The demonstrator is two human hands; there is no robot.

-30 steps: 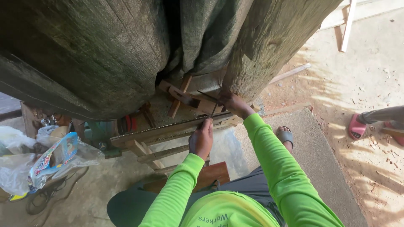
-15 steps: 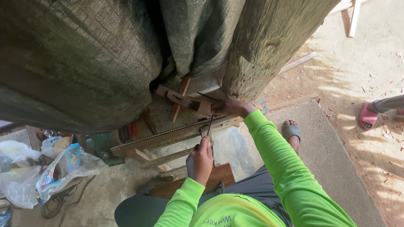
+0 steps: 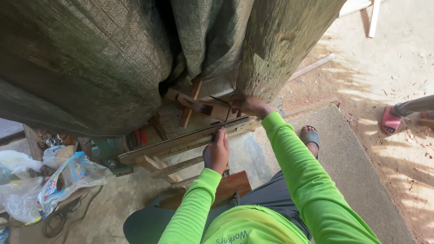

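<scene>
A long chainsaw bar with its toothed chain (image 3: 181, 139) lies across a rough wooden frame (image 3: 167, 168) in front of me. My left hand (image 3: 218, 151) is closed around the near end of a thin dark file (image 3: 227, 118) that crosses the bar. My right hand (image 3: 248, 105) is curled over the far end of the file, against the base of a thick tree trunk (image 3: 280, 40). Both arms are in bright green sleeves.
A grey-green woven tarp (image 3: 81, 58) hangs over the left. Plastic bags (image 3: 49, 180) and a cable lie at lower left. A brown wooden board (image 3: 230, 186) sits by my knees. Another person's foot in a pink sandal (image 3: 391, 119) is at right, and my sandalled foot (image 3: 311, 138) is on the concrete slab.
My left hand drew back toward my body, then moved forward to the bar again with the file. My right hand stayed at the far end by the trunk.
</scene>
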